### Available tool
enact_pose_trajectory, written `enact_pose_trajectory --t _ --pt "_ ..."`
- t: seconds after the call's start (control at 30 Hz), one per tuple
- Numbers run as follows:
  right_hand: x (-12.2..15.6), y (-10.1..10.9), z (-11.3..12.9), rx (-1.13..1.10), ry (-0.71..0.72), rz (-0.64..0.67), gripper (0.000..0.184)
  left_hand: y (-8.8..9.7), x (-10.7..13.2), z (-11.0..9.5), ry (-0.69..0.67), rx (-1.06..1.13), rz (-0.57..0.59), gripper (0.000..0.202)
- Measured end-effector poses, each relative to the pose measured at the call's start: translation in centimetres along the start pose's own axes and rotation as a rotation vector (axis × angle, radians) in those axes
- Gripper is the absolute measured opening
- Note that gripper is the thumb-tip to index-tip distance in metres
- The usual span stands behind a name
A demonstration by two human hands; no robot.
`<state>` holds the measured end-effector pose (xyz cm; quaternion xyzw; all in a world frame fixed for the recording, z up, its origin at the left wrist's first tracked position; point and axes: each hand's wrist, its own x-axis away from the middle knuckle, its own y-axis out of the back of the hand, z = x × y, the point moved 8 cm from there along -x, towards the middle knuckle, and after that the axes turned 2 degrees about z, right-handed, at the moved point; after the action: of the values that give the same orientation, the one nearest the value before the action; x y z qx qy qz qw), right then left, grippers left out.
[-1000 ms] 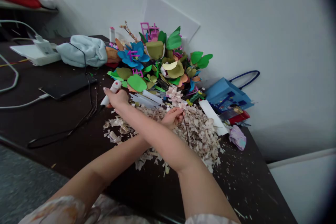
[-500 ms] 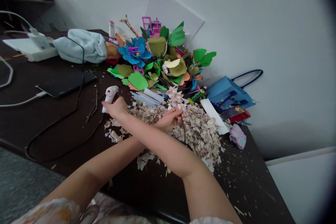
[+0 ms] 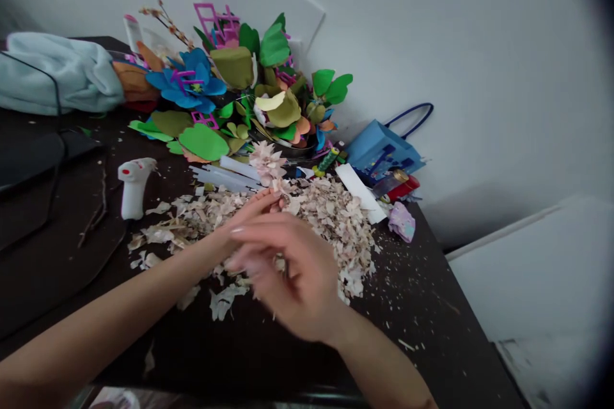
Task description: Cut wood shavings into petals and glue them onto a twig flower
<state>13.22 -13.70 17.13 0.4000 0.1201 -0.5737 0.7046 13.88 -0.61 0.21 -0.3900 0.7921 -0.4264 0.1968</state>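
Observation:
My left hand (image 3: 256,206) reaches in from the lower left, its fingers pinched together just under a pale paper flower (image 3: 267,163) at the far edge of a heap of pale paper scraps (image 3: 330,217). My right hand (image 3: 292,271) hovers in front of it, over the near side of the heap. It is blurred by motion, its fingers are apart and it holds nothing. A white glue gun (image 3: 133,184) stands by itself on the dark table (image 3: 422,307), well left of both hands.
A pile of coloured paper flowers and leaves (image 3: 240,89) lies at the back against the wall. Clear glue sticks (image 3: 225,176) lie before it. A blue bag (image 3: 381,150) and small items sit at the right. A light blue cloth (image 3: 57,73) and cables lie at the left.
My right hand has let go of the glue gun, which now stands on the table, and has swung back right in front of my left hand. The view has turned to the right.

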Motion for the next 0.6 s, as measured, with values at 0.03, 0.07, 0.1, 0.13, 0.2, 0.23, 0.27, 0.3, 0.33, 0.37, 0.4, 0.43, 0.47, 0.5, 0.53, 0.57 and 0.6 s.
enact_pose_trajectory --t 0.03,0.07,0.1,0.13,0.2,0.23,0.27,0.3,0.33,0.37,0.4,0.43,0.47,0.5,0.53,0.57,0.6 --pt "1.2 1.8 -1.6 0.032 -0.067 -0.099 0.018 0.0 0.4 -0.1 0.002 -0.01 0.009 0.018" --pt "2.5 3.5 -3.4 0.063 -0.13 -0.22 0.013 0.0 0.8 -0.4 -0.017 -0.011 0.008 0.02" --pt "4.0 4.8 -5.6 0.077 -0.246 -0.325 0.01 0.0 1.1 -0.5 -0.032 -0.013 0.008 0.022" --pt "5.6 5.6 -8.0 0.052 -0.374 -0.422 0.011 0.1 1.4 -0.6 -0.041 -0.018 0.007 0.022" --pt "8.2 4.8 -12.5 -0.094 -0.623 -0.435 0.019 0.2 1.7 -0.6 -0.052 -0.027 0.003 0.023" --pt "9.1 3.6 -14.2 -0.199 -0.717 -0.379 0.024 0.2 1.9 -0.6 -0.051 -0.031 0.002 0.023" --pt "9.7 2.4 -15.2 -0.307 -0.768 -0.329 0.03 0.2 2.0 -0.5 -0.049 -0.036 0.0 0.023" --pt "10.1 1.2 -15.9 -0.404 -0.802 -0.282 0.034 0.2 2.0 -0.5 -0.043 -0.04 0.0 0.023" --pt "10.3 0.1 -16.3 -0.492 -0.832 -0.234 0.037 0.2 2.1 -0.4 -0.035 -0.043 0.0 0.023" --pt "10.3 -0.9 -16.4 -0.569 -0.856 -0.182 0.039 0.2 2.1 -0.3 -0.025 -0.046 -0.001 0.023" --pt "10.3 -1.7 -16.3 -0.635 -0.877 -0.141 0.038 0.2 2.2 -0.3 -0.015 -0.048 -0.002 0.023" --pt "10.2 -2.3 -16.2 -0.692 -0.895 -0.108 0.037 0.2 2.2 -0.3 -0.005 -0.049 -0.004 0.023" --pt "10.0 -2.8 -16.1 -0.74 -0.908 -0.086 0.035 0.2 2.2 -0.3 0.001 -0.047 -0.007 0.023" --pt "9.8 -3.1 -16.1 -0.777 -0.914 -0.077 0.033 0.2 2.3 -0.3 0.003 -0.043 -0.012 0.024" --pt "9.6 -3.2 -16.0 -0.804 -0.917 -0.072 0.032 0.2 2.3 -0.4 0.0 -0.036 -0.018 0.025" --pt "9.5 -3.4 -16.0 -0.82 -0.916 -0.068 0.03 0.3 2.3 -0.5 -0.004 -0.029 -0.025 0.026" --pt "9.3 -3.5 -16.1 -0.826 -0.914 -0.066 0.03 0.4 2.3 -0.6 -0.009 -0.02 -0.032 0.028"
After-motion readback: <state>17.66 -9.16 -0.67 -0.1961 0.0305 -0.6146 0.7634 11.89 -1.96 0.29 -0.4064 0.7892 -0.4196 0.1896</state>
